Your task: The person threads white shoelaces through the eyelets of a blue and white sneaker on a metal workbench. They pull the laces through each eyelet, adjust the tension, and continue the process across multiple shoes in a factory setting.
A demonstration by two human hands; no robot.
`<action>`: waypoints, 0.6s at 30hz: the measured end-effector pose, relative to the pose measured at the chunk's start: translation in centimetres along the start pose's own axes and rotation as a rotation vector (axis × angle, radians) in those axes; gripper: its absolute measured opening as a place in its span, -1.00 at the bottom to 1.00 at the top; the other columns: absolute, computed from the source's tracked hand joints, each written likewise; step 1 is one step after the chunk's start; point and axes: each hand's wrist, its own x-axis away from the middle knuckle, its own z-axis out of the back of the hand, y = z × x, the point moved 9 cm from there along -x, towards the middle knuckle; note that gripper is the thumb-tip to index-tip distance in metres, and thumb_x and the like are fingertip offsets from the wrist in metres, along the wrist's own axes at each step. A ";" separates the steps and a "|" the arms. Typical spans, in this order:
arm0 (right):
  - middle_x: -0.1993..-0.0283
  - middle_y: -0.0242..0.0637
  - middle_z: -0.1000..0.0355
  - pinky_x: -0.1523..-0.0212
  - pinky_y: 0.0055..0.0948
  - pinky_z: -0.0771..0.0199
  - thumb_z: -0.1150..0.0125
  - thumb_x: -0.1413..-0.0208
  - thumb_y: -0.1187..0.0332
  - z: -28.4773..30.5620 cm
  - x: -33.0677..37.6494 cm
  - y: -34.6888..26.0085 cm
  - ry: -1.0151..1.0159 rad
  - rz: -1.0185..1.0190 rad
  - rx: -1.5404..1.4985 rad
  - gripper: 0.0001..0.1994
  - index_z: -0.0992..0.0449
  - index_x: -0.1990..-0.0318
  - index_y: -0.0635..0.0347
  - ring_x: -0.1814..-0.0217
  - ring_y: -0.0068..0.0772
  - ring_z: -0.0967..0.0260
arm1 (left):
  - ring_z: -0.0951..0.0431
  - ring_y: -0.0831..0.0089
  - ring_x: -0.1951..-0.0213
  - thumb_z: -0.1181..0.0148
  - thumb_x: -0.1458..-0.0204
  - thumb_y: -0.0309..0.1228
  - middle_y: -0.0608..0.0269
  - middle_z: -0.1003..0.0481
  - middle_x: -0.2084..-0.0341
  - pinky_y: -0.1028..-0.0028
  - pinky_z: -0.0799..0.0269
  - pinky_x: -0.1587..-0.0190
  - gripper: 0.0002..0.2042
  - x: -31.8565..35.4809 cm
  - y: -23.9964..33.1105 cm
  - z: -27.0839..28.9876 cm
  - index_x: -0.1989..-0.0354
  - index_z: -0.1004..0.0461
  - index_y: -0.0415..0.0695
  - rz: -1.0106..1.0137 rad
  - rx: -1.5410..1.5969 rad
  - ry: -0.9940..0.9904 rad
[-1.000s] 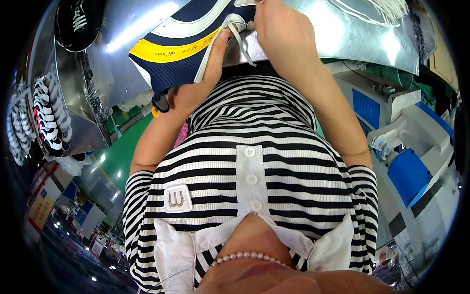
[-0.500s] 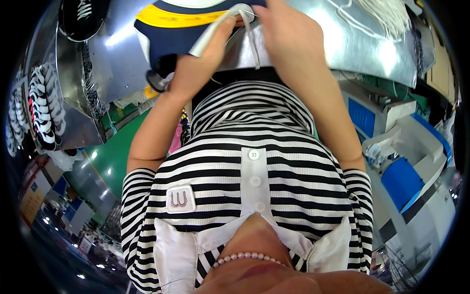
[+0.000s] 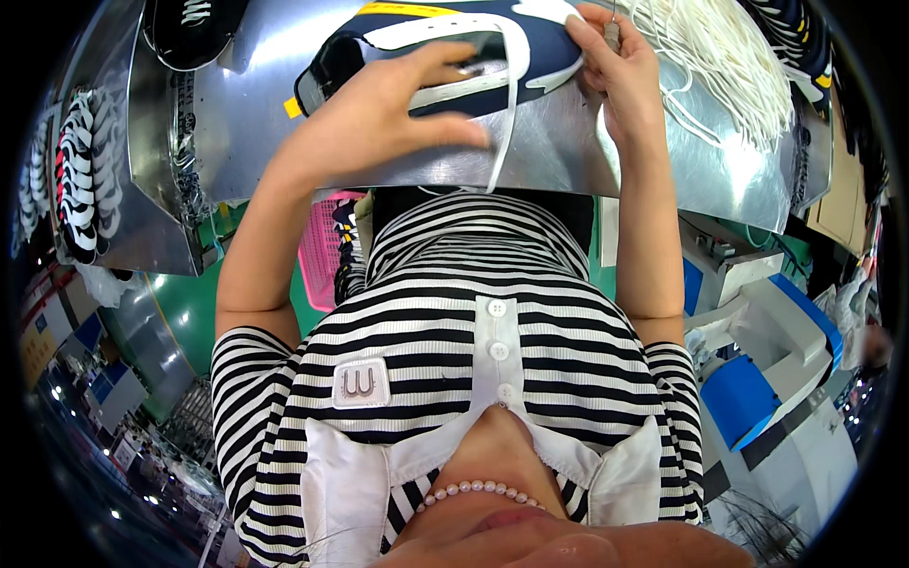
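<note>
A navy shoe upper (image 3: 554, 59) with white and yellow panels lies sideways on the metal table near its front edge. A white shoelace (image 3: 514, 99) hangs in a strip across its opening and down over the table edge. Over the upper's near side is my left hand (image 3: 374, 109), thumb and fingers spread, gripping nothing. My right hand (image 3: 632, 85) is raised at the upper's right end. Its fingers pinch a small tool (image 3: 613, 38) with a short brownish handle and a thin metal shank.
Many loose white laces (image 3: 724, 71) lie in a bundle at the right of the metal table (image 3: 256, 123). A black shoe (image 3: 192, 38) stands at the back left. Several shoes (image 3: 78, 180) hang at the far left. Below the table is a pink basket (image 3: 320, 251).
My hands were together at the lace holes; now they are apart, the left spread and the right moved rightward. The upper has come down flatter on the table, its opening showing.
</note>
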 end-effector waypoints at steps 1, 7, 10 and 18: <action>0.56 -0.47 -0.40 0.52 -0.62 -0.27 -0.33 -0.14 0.29 -1.0 -0.2 -0.9 -0.087 0.142 0.042 -0.74 -0.49 0.16 0.28 0.55 -0.66 -0.33 | -0.63 0.18 0.10 -0.28 -0.09 -0.29 0.02 -0.60 0.14 0.37 -0.47 0.03 -0.65 0.4 0.3 0.2 -0.01 -0.51 -0.17 -0.018 -0.235 0.067; 0.48 -0.59 -0.40 0.49 -0.71 -0.13 -0.31 -0.17 0.27 -4.2 5.1 1.4 -0.298 0.139 0.333 -0.81 -0.63 0.26 0.21 0.51 -0.79 -0.18 | -0.58 0.13 0.43 -0.31 -0.05 -0.37 0.08 -0.58 0.41 0.36 -0.46 0.37 -0.80 1.2 2.0 1.6 0.17 -0.58 -0.14 -0.098 -0.310 0.362; 0.57 -0.53 -0.37 0.47 -0.62 -0.19 -0.32 -0.15 0.24 -5.9 6.5 2.3 -0.364 0.080 0.336 -0.77 -0.60 0.33 0.25 0.53 -0.75 -0.17 | -0.57 0.18 0.47 -0.28 -0.04 -0.35 0.18 -0.57 0.48 0.32 -0.44 0.43 -0.83 1.3 3.8 2.0 0.20 -0.56 -0.06 -0.217 -0.400 0.438; 0.36 -0.17 -0.39 0.33 -0.31 -0.42 -0.24 -0.14 0.40 -0.4 16.7 5.4 -0.732 0.125 0.893 -0.89 -0.55 0.29 0.27 0.37 -0.14 -0.41 | -0.54 0.59 0.28 -0.20 -0.09 -0.59 0.25 -0.58 0.33 0.61 -0.44 0.17 -0.84 4.0 8.2 12.0 0.15 -0.53 -0.26 -0.145 0.124 0.802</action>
